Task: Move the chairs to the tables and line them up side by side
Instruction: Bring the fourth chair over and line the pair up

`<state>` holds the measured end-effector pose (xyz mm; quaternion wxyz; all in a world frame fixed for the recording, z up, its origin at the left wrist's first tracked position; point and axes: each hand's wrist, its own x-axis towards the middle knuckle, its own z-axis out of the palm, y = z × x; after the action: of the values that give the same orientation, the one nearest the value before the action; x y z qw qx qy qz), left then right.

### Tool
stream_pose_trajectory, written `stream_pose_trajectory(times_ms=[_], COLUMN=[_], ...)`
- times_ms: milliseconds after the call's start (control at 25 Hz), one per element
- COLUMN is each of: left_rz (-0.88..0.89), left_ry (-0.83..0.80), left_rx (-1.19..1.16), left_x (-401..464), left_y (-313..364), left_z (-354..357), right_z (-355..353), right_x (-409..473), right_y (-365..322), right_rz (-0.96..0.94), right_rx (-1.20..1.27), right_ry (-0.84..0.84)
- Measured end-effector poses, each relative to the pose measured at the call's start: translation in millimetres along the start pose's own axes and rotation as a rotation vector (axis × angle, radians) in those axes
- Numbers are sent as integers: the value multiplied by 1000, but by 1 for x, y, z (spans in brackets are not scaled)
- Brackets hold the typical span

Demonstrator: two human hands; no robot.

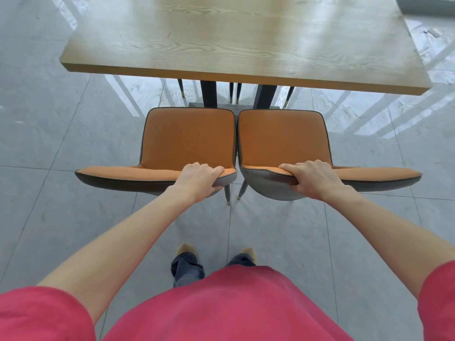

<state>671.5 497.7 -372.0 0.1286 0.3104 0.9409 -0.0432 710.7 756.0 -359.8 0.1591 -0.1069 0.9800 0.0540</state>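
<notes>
Two orange-cushioned chairs with grey shells stand side by side in front of a light wooden table, seats facing it. My left hand grips the top edge of the left chair's backrest near its right end. My right hand grips the top of the right chair's backrest near its left end. The two chairs almost touch along their inner sides. Their front edges sit just short of the table's near edge.
Grey tiled floor lies all around. Under the table stand its dark legs and the thin gold-tipped legs of other chairs on the far side. My feet are directly behind the two chairs.
</notes>
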Motion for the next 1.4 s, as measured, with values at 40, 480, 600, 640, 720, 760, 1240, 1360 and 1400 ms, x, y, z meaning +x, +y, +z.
stream_pose_trajectory(times_ms=[40, 480, 600, 640, 720, 760, 1240, 1360, 1400], left_rz=[4, 134, 160, 172, 194, 199, 223, 226, 226], left_ry=[8, 49, 17, 11, 1, 0, 35, 32, 28], left_rx=[0, -48, -35, -31, -38, -46, -11, -6, -8], left_x=[3, 5, 1, -1, -5, -6, -13, -16, -17], left_y=[7, 5, -4, -7, -13, -16, -28, -29, -29], left_z=[1, 0, 2, 2, 3, 3, 5, 5, 5], right_z=[1, 5, 5, 5, 6, 6, 6, 7, 7], right_x=[1, -8, -10, -11, -12, -11, -12, -14, -14], right_y=[1, -2, -6, -9, -14, -17, -44, -42, -41], right_rz=[-11, -65, -86, -91, -90, -90, -89, -98, -98], right_rx=[-14, -68, -78, -79, -76, -80, -112, -113, -113], right_ry=[4, -10, -13, -13, -8, -6, 7, 19, 24])
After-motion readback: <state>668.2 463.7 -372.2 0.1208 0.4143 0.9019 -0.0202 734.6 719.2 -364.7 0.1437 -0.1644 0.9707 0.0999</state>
